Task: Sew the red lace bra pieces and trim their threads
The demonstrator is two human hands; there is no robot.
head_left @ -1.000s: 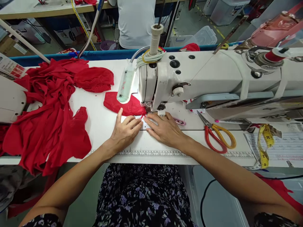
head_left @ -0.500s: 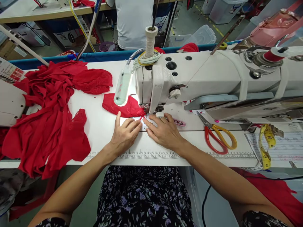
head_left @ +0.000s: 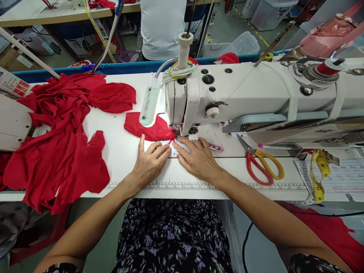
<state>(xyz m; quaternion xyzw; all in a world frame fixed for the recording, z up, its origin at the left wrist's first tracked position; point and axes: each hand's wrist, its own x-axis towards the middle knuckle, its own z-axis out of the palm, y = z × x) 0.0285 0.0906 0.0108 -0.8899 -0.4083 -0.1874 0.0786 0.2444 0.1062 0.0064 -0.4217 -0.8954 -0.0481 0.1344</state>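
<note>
A small red lace-edged fabric piece (head_left: 133, 123) lies at the needle end of the white sewing machine (head_left: 256, 89). My left hand (head_left: 150, 161) rests palm down just in front of it, fingers stretched out and thumb touching near its lower edge. Close by on the right, my right hand (head_left: 197, 159) lies with its fingers extended beside the presser foot (head_left: 178, 131). Between the fingertips of both hands a thin red end of material shows over a small white marked patch (head_left: 174, 152). Fingertips of the right hand are partly hidden under the machine head.
A heap of red fabric (head_left: 65, 140) covers the left side. Orange-and-yellow scissors (head_left: 260, 163), a pink thread snipper (head_left: 216, 147), a yellow measuring tape (head_left: 318, 174) and written papers (head_left: 347, 174) lie right. A ruler strip (head_left: 184, 186) runs along the front edge. A person (head_left: 162, 28) sits beyond.
The whole view has shifted very slightly. Both hands and the red fabric piece stay almost in the same place.
</note>
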